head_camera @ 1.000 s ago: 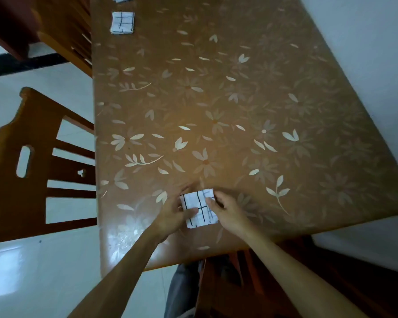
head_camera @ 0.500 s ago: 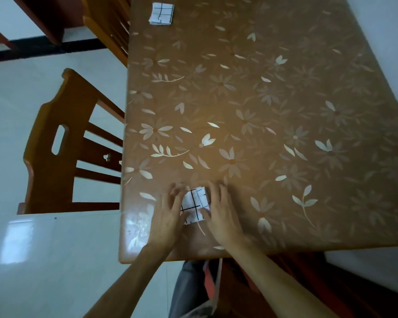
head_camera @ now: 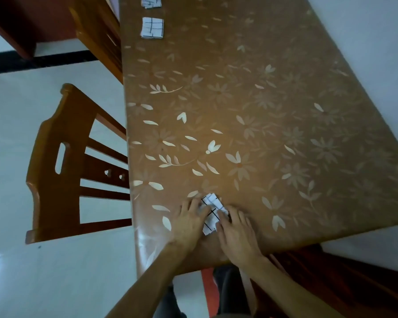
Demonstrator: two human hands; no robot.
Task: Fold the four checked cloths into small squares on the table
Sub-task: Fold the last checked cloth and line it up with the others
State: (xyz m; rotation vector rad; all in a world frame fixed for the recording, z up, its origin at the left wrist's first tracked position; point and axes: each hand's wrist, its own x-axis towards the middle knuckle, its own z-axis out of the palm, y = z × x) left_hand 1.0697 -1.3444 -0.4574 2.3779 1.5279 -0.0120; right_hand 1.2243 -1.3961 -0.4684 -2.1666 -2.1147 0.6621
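done: two folded squares (head_camera: 152, 28) far left on table (head_camera: 285, 111), farther one (head_camera: 151, 1) cut by frame | in hand: checked cloth (head_camera: 210, 213) near edge, partly folded, under left hand (head_camera: 190, 222) and right hand (head_camera: 237, 235), flat, pressing | fourth: unseen

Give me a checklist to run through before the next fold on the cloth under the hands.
1. Left hand on the checked cloth: ok, it presses the cloth's left side.
2. Right hand on the cloth: ok, its fingers cover the cloth's right edge.
3. Cloth lying flat: not ok, its far part looks bunched and uneven.
4. Cloth fully on the table: ok, though close to the near edge.
5. Finished folded cloths out of the way: ok, one folded square and another at the picture's top edge lie at the far left.
6. Fourth cloth located: cannot tell, not in view.
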